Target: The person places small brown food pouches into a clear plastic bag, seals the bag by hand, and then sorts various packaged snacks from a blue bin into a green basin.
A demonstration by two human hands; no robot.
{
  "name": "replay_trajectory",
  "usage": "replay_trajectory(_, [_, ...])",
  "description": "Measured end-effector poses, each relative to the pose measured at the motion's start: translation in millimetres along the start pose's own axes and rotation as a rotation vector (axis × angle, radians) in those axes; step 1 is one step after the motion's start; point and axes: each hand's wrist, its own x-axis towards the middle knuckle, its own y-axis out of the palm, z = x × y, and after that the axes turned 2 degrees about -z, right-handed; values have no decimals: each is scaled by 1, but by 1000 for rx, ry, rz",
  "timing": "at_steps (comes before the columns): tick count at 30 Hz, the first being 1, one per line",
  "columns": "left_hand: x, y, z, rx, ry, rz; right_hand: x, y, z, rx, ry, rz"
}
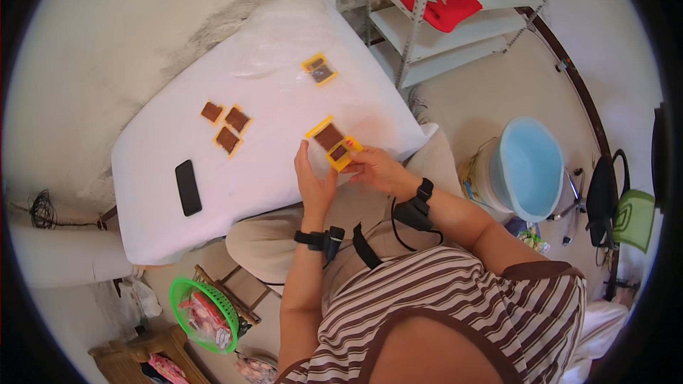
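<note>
Between my two hands is a small packet [329,137] with yellow ends, a brown middle and a red spot. My right hand [373,168] grips its lower right end. My left hand [316,178] supports its left edge, fingers pointing up. A similar yellow-edged packet [319,70] lies farther back on the white-covered table [277,101]. Several brown pieces with yellowish edges, among them one brown piece [227,140], lie grouped left of my hands. A black smartphone [188,188] lies near the table's left end.
Behind the table's right end stands a metal shelf rack [453,45] with a red cloth [453,8]. A blue basin [531,168] sits on a bucket at the right. Below left of the table is a green plastic basket [205,314] holding packets. The wall adjoins the table's far edge.
</note>
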Motion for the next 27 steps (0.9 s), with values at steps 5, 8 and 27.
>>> replay_trajectory(5, [18,15,17,349,132,-17,-33,-42,24,-268,-101,-306])
replay_trajectory(8, [26,22,21,468,138,51,-38,-61,24,-338,-70,-286])
replay_trajectory(27, [32,29,42,449,158,-2,-15,-48,31,-470,16,-346])
